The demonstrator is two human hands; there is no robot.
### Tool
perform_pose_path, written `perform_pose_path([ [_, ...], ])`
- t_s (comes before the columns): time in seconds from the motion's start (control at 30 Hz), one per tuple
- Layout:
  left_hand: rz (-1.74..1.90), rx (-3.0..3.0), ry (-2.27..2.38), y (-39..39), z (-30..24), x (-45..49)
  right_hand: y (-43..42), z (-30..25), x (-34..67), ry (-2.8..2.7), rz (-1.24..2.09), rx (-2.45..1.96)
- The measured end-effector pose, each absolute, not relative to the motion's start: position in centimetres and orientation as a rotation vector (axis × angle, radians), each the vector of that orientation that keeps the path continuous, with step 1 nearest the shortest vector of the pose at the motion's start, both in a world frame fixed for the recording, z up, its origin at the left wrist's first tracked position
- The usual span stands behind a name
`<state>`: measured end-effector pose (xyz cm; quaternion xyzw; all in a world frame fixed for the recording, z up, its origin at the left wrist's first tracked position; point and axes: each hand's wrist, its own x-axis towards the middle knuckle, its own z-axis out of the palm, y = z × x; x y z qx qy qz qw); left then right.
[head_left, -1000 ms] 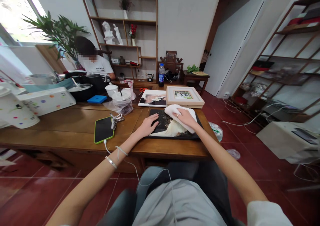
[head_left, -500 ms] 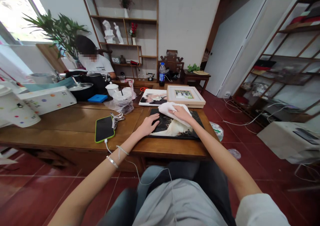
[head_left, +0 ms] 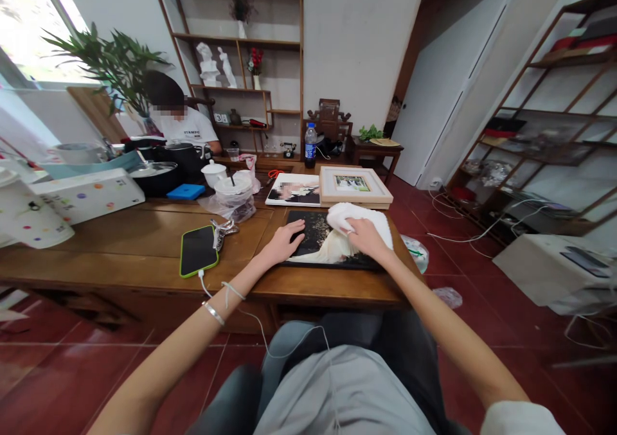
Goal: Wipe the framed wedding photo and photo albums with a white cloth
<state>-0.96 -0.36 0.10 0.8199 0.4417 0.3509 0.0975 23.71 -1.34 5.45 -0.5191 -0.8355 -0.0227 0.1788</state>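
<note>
A dark glossy picture panel (head_left: 315, 232) lies flat on the wooden table (head_left: 144, 242) in front of me. My left hand (head_left: 282, 242) rests flat on its left edge with fingers stretched out. My right hand (head_left: 364, 237) presses a white cloth (head_left: 359, 220) onto the panel's right part, fingers curled over the cloth. Behind the panel lie a light wooden framed picture (head_left: 354, 186) and an unframed photo print (head_left: 295, 189).
A green-cased phone (head_left: 198, 250) on a white cable lies left of the panel, with a metal clip (head_left: 222, 228) beside it. Farther left: plastic-bagged cups (head_left: 235, 197), a blue box (head_left: 186, 191), pots, white boxes. A seated person (head_left: 180, 123) is across the table. Shelves line the right wall.
My right hand has slid the white cloth from the panel's upper middle toward its right side. The left hand has stayed on the panel's left edge.
</note>
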Motion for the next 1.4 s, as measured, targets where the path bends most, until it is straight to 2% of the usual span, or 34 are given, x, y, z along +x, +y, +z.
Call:
perform_pose_path([
  [0.13, 1.049, 2.440, 1.213, -0.5, 0.4, -1.0, -3.3, 5.0, 18.5, -2.537, -0.128, -1.236],
  [0.27, 1.067, 2.449, 1.154, -0.5, 0.6, -1.0, -4.3, 4.9, 17.0, -2.563, -0.155, -1.228],
  [0.53, 1.060, 2.454, 1.287, -0.1, -0.5, -1.1, -3.3, 5.3, 23.4, -2.446, -0.051, -1.437],
  [0.7, 0.960, 2.412, 1.325, -0.1, -0.8, -1.3, -3.8, 5.0, 27.4, -2.360, -0.123, -1.583],
  [0.87, 0.930, 2.378, 1.330, 0.2, -1.2, -1.2, -5.0, 4.9, 26.7, -2.341, -0.237, -1.626],
  [1.17, 0.933, 2.385, 1.260, 0.3, -0.8, -1.3, -7.3, 4.4, 19.0, -2.573, -0.058, -1.083],
  [1.4, 0.851, 2.401, 1.329, 0.3, -0.8, -1.3, -7.9, 4.5, 20.1, -2.537, -0.013, -1.108],
])
